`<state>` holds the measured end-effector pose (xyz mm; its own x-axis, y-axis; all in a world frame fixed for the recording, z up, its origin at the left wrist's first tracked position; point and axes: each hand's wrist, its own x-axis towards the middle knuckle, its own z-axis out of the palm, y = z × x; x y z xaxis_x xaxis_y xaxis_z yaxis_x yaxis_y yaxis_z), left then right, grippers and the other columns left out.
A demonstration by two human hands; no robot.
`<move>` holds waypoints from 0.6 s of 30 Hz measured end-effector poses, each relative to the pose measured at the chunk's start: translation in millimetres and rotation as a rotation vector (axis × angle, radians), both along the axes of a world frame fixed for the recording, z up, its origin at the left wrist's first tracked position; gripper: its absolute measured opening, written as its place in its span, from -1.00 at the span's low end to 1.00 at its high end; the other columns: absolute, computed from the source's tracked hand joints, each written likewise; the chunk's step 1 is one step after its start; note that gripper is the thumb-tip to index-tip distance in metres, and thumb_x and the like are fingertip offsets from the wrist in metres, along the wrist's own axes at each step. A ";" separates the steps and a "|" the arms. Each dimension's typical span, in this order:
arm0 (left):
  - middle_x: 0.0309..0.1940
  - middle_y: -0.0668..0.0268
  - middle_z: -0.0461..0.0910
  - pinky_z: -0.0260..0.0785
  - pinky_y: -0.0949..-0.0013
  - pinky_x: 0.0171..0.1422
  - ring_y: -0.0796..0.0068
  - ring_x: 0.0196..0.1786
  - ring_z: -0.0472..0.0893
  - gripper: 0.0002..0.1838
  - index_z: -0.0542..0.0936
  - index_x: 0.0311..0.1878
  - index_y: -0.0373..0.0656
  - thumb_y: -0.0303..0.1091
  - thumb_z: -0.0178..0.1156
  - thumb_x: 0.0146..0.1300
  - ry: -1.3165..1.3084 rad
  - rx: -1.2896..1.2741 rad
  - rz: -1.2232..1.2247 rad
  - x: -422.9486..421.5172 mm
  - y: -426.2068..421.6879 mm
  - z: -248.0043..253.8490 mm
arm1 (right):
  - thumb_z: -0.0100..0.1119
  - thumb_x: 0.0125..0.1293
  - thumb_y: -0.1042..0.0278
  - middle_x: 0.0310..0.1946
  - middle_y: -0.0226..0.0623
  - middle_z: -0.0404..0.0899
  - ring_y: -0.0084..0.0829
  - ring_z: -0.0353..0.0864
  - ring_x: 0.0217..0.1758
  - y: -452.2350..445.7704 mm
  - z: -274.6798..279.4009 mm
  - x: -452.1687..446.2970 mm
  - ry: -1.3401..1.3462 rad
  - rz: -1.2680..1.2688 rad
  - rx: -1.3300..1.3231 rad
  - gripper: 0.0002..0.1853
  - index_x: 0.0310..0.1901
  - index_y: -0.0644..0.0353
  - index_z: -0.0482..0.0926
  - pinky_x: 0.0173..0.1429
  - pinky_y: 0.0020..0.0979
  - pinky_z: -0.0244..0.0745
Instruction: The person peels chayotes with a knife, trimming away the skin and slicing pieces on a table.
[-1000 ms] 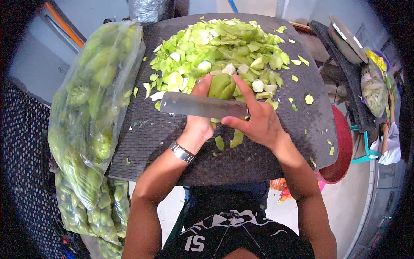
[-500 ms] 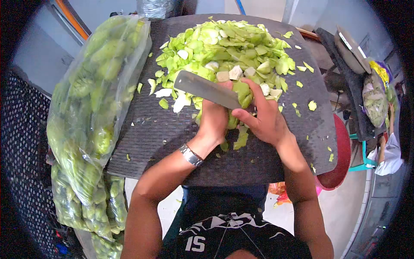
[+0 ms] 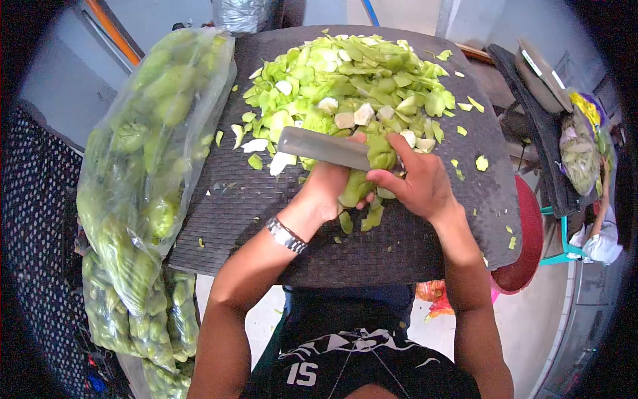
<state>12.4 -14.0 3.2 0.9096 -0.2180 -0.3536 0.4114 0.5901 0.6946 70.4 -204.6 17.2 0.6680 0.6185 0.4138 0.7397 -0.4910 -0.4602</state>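
Observation:
My left hand [image 3: 327, 189], with a metal watch [image 3: 286, 235] on its wrist, is wrapped round a green chayote [image 3: 356, 189] from below, fingertips showing under it. My right hand [image 3: 423, 184] is closed on a wide-bladed knife [image 3: 322, 147], its handle hidden in the fingers. The blade points left, lying across the chayote just above my left hand. A green lobe [image 3: 381, 152] sticks up at the blade beside my right fingers; I cannot tell whether it is peel or part of the chayote. Beyond both hands spreads a large heap of green peelings [image 3: 359, 76].
The dark woven tabletop [image 3: 232, 219] carries scattered scraps. A clear bag of chayotes [image 3: 156, 146] leans over its left edge, with more bags [image 3: 133, 312] below. At right are a red tub [image 3: 525, 246], a teal stool [image 3: 565, 246] and another person's arm [image 3: 603, 199].
The knife blade has swung a little lower and flatter, and my right hand has shifted slightly right. More of the chayote and my left fingertips now show below the blade.

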 end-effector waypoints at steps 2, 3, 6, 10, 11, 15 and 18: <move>-0.28 0.32 0.63 0.43 0.32 -0.56 0.36 -0.49 0.62 -0.52 0.53 0.12 -0.01 0.22 0.01 0.56 0.029 0.069 0.063 0.4 -4.0 -6.6 | 0.32 0.30 -0.36 -0.51 0.07 0.67 0.18 0.75 -0.34 1.9 -6.2 4.0 -0.019 0.005 0.023 -0.26 0.20 0.16 0.51 -0.32 0.06 0.60; -0.26 0.34 0.65 0.45 0.33 -0.54 0.36 -0.47 0.63 -0.48 0.56 0.16 0.00 0.26 0.02 0.54 0.042 0.104 0.098 0.5 -7.2 -7.2 | 0.32 0.31 -0.35 -0.51 0.07 0.66 0.18 0.74 -0.34 3.2 -7.1 5.4 -0.030 0.011 0.035 -0.28 0.19 0.15 0.52 -0.33 0.05 0.59; -0.27 0.33 0.64 0.46 0.30 -0.54 0.36 -0.48 0.62 -0.50 0.55 0.14 -0.06 0.19 -0.01 0.57 0.011 0.235 0.261 -0.6 -19.9 -3.9 | 0.31 0.33 -0.31 -0.52 0.10 0.65 0.21 0.74 -0.33 4.7 1.0 1.2 0.132 -0.011 0.024 -0.32 0.17 0.16 0.51 -0.33 0.06 0.57; -0.30 0.20 0.62 0.44 0.26 -0.58 0.35 -0.53 0.60 -0.67 0.48 0.06 -0.18 -0.14 -0.17 0.70 -0.178 0.234 0.452 -0.8 -29.2 -10.6 | 0.30 0.37 -0.29 -0.51 0.13 0.64 0.23 0.73 -0.32 9.4 -1.4 -4.9 0.166 -0.048 0.111 -0.33 0.17 0.20 0.50 -0.29 0.07 0.56; -0.28 0.20 0.62 0.47 0.27 -0.52 0.38 -0.50 0.61 -0.68 0.48 0.07 -0.20 -0.17 -0.17 0.70 -0.229 0.258 0.485 -1.9 -30.4 -12.5 | 0.30 0.37 -0.28 -0.50 0.13 0.64 0.22 0.73 -0.31 10.7 1.7 -7.2 0.182 -0.059 0.108 -0.33 0.18 0.20 0.50 -0.28 0.07 0.57; -0.22 0.21 0.66 0.52 0.32 -0.22 0.49 -0.29 0.62 -0.72 0.53 0.08 -0.26 -0.26 -0.07 0.68 -0.448 0.620 0.667 -0.6 -33.9 -25.3 | 0.31 0.40 -0.21 -0.46 0.13 0.65 0.20 0.74 -0.28 19.1 -2.4 -15.0 0.188 -0.077 0.203 -0.36 0.20 0.21 0.50 -0.23 0.06 0.58; -0.19 0.26 0.67 0.47 0.35 -0.01 0.55 -0.15 0.59 -0.74 0.57 0.04 -0.28 -0.30 -0.01 0.65 -0.497 0.743 0.667 0.5 -28.8 -18.0 | 0.31 0.42 -0.16 -0.40 0.14 0.68 0.17 0.75 -0.29 18.8 -1.5 -14.7 0.176 -0.096 0.205 -0.40 0.20 0.20 0.50 -0.25 0.00 0.58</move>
